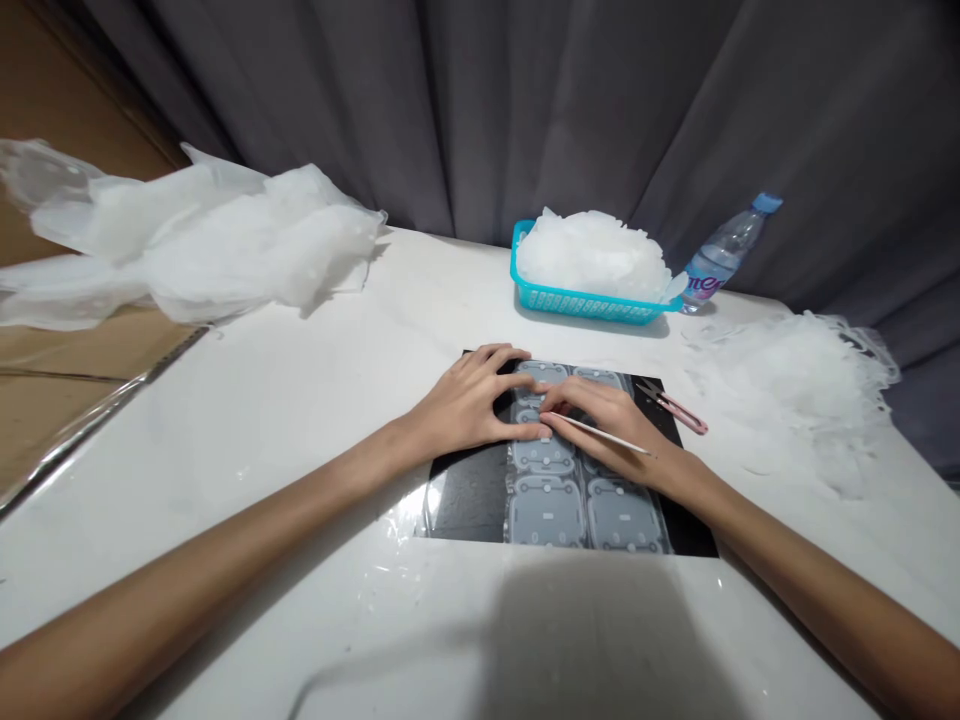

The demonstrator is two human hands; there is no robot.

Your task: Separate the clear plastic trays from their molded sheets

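Observation:
A translucent sheet of rounded grey silicone-like pieces point(547, 512) lies on a black mat point(469, 490). My left hand point(472, 400) rests on the sheet's upper left part, fingers spread, with thumb and forefinger apart around one piece. In my right hand point(607, 420) is a thin white pointed stick point(611, 437), pinched between the fingers. Its tail points back toward the wrist, while the end at the sheet is hidden by the fingertips. Pink-handled thread snips point(671, 403) lie just beyond the right hand, over the mat's edge.
A blue basket point(592, 305) heaped with white translucent pieces stands at the back, beside a water bottle point(724, 255). Thin offcuts point(810, 390) are piled at the right. Crumpled translucent sheets point(217, 230) lie at the left, over cardboard point(82, 370). A grey curtain point(480, 110) hangs behind the table.

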